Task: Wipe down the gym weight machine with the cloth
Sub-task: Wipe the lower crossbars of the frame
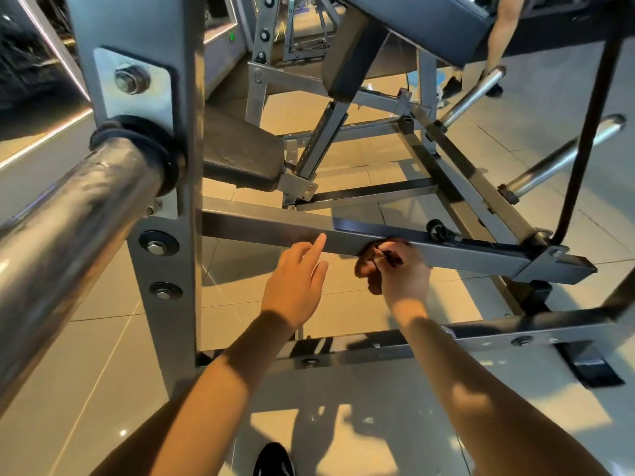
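Note:
A grey steel weight machine fills the view; one square crossbar [261, 228] of its frame runs from the upright post at left down to the right. My right hand [400, 273] grips a dark cloth [385, 254] and presses it against the front face of that crossbar. My left hand [297, 280] is just left of it, fingers relaxed, with the index finger stretched out and its tip touching the crossbar's lower edge. Most of the cloth is hidden inside my right fist.
A thick chrome weight sleeve [68, 228] juts toward me at left. Black pads [240, 156] and more chrome pegs [563, 152] lie beyond. A lower frame rail [481, 334] crosses under my forearms. Another person's legs [494, 39] stand at top right. Glossy tile floor below.

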`<move>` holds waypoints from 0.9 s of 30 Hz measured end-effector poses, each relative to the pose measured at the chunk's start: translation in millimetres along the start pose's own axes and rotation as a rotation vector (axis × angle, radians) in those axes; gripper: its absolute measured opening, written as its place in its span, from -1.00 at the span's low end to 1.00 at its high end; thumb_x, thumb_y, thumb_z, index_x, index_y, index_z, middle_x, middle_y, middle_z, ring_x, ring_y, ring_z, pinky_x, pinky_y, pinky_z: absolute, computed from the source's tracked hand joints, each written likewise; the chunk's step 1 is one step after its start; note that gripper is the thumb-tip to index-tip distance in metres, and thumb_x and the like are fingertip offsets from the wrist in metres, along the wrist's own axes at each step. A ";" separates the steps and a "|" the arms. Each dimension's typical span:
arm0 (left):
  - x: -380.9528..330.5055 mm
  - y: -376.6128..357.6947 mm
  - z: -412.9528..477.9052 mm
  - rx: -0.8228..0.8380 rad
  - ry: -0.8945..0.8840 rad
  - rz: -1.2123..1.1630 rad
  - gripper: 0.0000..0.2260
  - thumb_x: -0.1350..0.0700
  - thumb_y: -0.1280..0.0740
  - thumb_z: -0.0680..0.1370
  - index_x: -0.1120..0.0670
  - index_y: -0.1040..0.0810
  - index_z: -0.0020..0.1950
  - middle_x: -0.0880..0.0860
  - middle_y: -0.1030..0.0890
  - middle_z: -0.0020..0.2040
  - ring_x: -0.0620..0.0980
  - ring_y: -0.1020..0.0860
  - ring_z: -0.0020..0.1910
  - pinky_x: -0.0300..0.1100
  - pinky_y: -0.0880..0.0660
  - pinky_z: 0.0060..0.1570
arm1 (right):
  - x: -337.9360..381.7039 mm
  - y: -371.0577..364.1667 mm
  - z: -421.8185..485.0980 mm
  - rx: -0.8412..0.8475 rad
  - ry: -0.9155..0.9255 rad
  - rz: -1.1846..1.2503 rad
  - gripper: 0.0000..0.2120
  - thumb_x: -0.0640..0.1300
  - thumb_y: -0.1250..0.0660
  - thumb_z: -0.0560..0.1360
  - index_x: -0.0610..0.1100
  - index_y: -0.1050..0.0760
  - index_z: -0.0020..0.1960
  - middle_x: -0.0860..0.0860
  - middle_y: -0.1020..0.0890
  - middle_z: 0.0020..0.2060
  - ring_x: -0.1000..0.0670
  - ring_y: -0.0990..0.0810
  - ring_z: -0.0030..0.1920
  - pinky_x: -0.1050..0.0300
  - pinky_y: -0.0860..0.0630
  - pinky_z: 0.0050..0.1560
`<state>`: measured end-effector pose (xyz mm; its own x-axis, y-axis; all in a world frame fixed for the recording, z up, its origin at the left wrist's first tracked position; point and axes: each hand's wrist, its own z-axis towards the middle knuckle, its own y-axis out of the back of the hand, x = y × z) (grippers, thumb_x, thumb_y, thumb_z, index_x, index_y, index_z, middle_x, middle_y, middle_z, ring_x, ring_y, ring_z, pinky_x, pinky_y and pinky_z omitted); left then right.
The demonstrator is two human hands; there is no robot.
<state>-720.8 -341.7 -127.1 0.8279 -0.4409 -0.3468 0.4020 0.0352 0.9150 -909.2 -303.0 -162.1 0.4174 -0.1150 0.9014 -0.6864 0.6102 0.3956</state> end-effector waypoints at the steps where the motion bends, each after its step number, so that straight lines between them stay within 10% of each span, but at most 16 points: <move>1: -1.7 -2.0 0.1 -0.037 -0.038 0.037 -0.51 -0.07 -0.09 0.72 -0.10 -0.08 0.65 -0.02 -0.29 0.53 -0.04 -0.28 0.49 -0.12 -0.36 0.45 | 8.2 -5.4 -1.2 0.048 0.017 -0.012 -0.85 -0.18 -0.40 0.59 0.00 -0.61 0.12 0.12 -0.55 0.10 0.11 -0.50 0.12 0.50 -0.28 0.07; 7: -14.8 -29.3 9.8 -0.092 -0.245 0.256 -0.53 -0.07 -0.07 0.72 0.01 -0.20 0.62 0.03 -0.08 0.66 0.10 -0.01 0.62 -0.01 0.02 0.58 | 3.8 -1.0 1.1 0.047 0.167 -0.032 -0.87 -0.19 -0.39 0.59 0.04 -0.59 0.03 0.19 -0.53 -0.01 0.21 -0.50 0.02 0.50 -0.36 0.07; 13: -16.4 -38.3 12.7 -0.117 -0.242 0.293 -0.49 -0.14 0.08 0.71 0.02 -0.22 0.62 0.03 -0.13 0.65 0.13 -0.10 0.61 0.03 -0.12 0.56 | -22.6 22.2 5.1 -0.064 -0.050 0.084 -0.84 -0.20 -0.38 0.60 -0.04 -0.57 0.16 0.02 -0.57 0.13 0.13 -0.59 -0.06 0.21 -0.66 -0.13; 17: -17.5 -38.8 16.7 -0.140 -0.280 0.181 -0.52 -0.09 0.03 0.71 0.07 -0.31 0.57 0.05 -0.24 0.61 0.13 -0.16 0.59 0.13 -0.26 0.52 | 11.5 -2.5 -3.9 0.063 0.102 0.038 -0.87 -0.24 -0.34 0.61 -0.04 -0.59 0.08 0.13 -0.56 -0.03 0.32 -0.53 -0.11 0.63 -0.33 -0.05; 22: -22.2 -45.8 19.3 -0.189 -0.298 0.072 -0.55 -0.08 -0.01 0.72 0.04 -0.38 0.54 0.03 -0.31 0.57 0.10 -0.15 0.59 0.17 -0.28 0.49 | -12.4 4.6 4.2 -0.036 0.044 0.046 -0.81 -0.20 -0.36 0.59 0.11 -0.54 0.03 0.08 -0.60 0.07 0.07 -0.57 0.11 0.50 -0.34 0.06; 27: -21.8 -50.0 19.4 -0.199 -0.294 0.063 -0.55 -0.10 0.00 0.72 0.00 -0.39 0.54 0.00 -0.28 0.59 0.08 -0.10 0.61 0.17 -0.25 0.50 | -31.0 19.9 7.7 -0.142 -0.198 0.184 -0.82 -0.20 -0.35 0.62 0.00 -0.54 0.18 0.08 -0.51 0.13 0.12 -0.55 -0.04 0.45 -0.49 -0.33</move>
<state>-766.5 -351.2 -161.3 0.7170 -0.6707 -0.1902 0.4460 0.2316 0.8645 -940.4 -293.4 -180.8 0.1602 -0.1349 0.9778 -0.6439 0.7366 0.2071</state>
